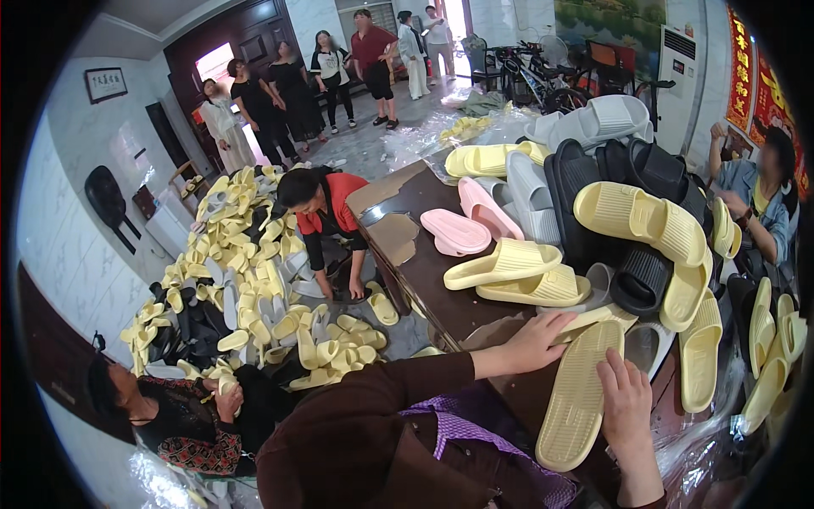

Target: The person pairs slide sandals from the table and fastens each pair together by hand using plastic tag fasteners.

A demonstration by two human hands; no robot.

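Observation:
A pale yellow slipper (578,399) stands sole toward me at the near edge of the dark table. My right hand (626,407) is closed at its right edge, with bent fingertips against the sole. My left hand (536,341) grips near its upper left edge and a second yellow slipper (598,317) just behind; its fingertips are partly hidden there. Beyond my hands lies a pair of yellow slippers (534,280), one overlapping the other. Two pink slippers (458,231) sit farther back. To the right rises a heap of yellow, grey and black slippers (640,212).
The brown table (449,297) has worn, peeling patches. A large slipper pile (246,271) covers the floor at left. One person in red (335,212) bends beside it; another person (182,407) sits nearer. A person (759,195) is at right. Clear plastic wrap (704,450) lies near my right arm.

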